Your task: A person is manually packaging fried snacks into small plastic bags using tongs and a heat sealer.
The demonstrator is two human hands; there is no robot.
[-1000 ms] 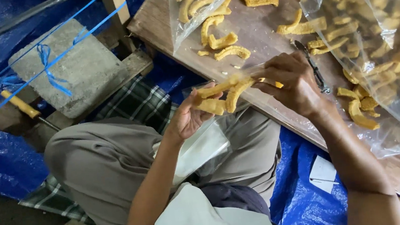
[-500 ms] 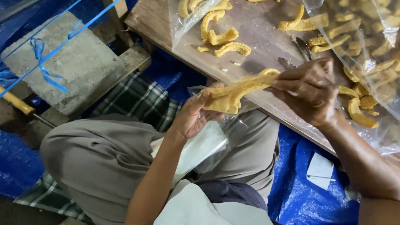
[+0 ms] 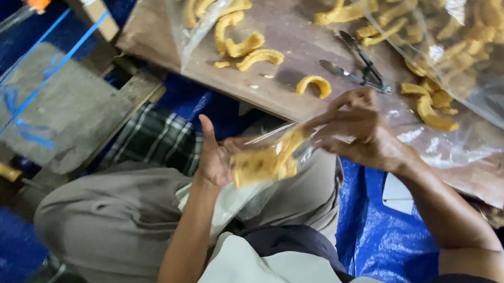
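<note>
Head view: hands [image 3: 302, 146] near board edge [image 3: 229, 91].

You had two hands in view, the left hand [image 3: 214, 160] and right hand [image 3: 359, 131]. One pair of scissors [image 3: 359, 66] lay at one o'clock. Three loose curved crackers [image 3: 259, 57] sat at twelve o'clock. Two big clear bags [image 3: 475, 28] were there.

1. Curved snacks [image 3: 256, 57]: golden yellow, on brown wooden board [image 3: 291, 33].
2. Tarp [image 3: 378, 234] at 5 o'clock: bright blue.
3. Cloth [image 3: 153, 138] at 9 o'clock of the hands: green-white plaid.
4. Trousers [image 3: 111, 216]: grey-khaki.
5. Concrete block [image 3: 52, 111] at 10 o'clock: grey, tied with blue strap [image 3: 26, 98].
6. Scissors [image 3: 358, 63]: dark metal.
</note>
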